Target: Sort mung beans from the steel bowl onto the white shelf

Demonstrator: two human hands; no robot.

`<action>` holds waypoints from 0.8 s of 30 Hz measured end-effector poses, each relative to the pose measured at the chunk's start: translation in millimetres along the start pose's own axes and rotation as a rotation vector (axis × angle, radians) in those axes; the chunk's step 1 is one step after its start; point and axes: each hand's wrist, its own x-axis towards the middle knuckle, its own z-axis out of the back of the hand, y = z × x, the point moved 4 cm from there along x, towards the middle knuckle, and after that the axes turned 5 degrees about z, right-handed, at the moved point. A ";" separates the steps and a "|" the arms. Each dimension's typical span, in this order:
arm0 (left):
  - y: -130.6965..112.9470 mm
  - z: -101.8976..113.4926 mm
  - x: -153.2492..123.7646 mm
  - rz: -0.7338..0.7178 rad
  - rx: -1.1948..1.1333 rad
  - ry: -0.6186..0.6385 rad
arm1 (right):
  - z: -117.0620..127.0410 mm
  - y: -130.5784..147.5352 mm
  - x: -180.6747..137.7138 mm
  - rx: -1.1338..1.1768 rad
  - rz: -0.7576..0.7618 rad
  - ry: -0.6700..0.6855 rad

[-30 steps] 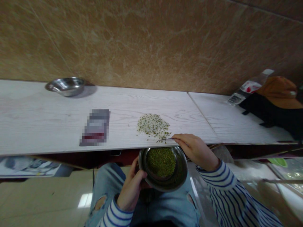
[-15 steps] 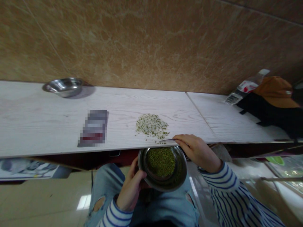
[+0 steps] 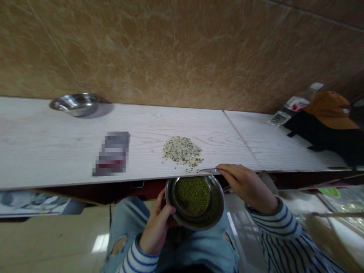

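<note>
My left hand [image 3: 156, 226] grips the near-left rim of a steel bowl [image 3: 216, 200] held under the table's front edge, above my lap. The bowl is partly filled with green beans [image 3: 192, 194]. My right hand [image 3: 245, 184] rests at the table edge, to the right of the bowl, its fingers pinched on a thin flat metal piece [image 3: 209, 171] lying along the edge. A small heap of mixed green and white grains [image 3: 182, 151] sits on the white table [image 3: 57, 148] just beyond the bowl.
An empty steel bowl [image 3: 76, 103] stands at the table's back left by the tiled wall. A blurred flat packet [image 3: 111, 153] lies left of the heap. At the far right lie a plastic bottle [image 3: 294, 104], an orange cap [image 3: 330, 110] and a black bag [image 3: 327, 140].
My right hand has slid to the right along the table edge with the thin metal piece. The left hand and the bowl have stayed almost still.
</note>
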 end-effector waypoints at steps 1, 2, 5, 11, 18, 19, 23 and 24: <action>-0.1 0.0 -0.2 -0.002 -0.001 -0.006 | 0.2 -1.1 0.4 -0.010 -0.005 -0.008; 0.0 0.2 -0.2 0.000 -0.002 -0.012 | 0.5 -2.0 0.5 -0.019 -0.011 -0.016; 0.4 0.7 0.0 0.008 -0.009 -0.016 | 0.7 -2.1 -0.4 -0.028 -0.016 -0.017; 2.2 1.1 1.2 0.022 -0.023 -0.010 | -3.0 -0.6 0.7 -0.043 -0.036 -0.005; -0.7 0.8 -0.7 -0.001 -0.025 -0.042 | -8.9 3.4 11.5 0.015 -0.038 0.000; -1.1 0.8 -0.8 -0.003 -0.027 -0.039 | -9.5 4.4 12.8 0.020 -0.034 0.002; -1.1 1.3 -0.5 0.000 -0.028 -0.034 | -12.1 6.2 17.4 0.039 -0.043 0.020; -1.1 1.6 -0.5 0.002 -0.029 -0.041 | -12.6 6.6 18.4 0.045 -0.043 0.024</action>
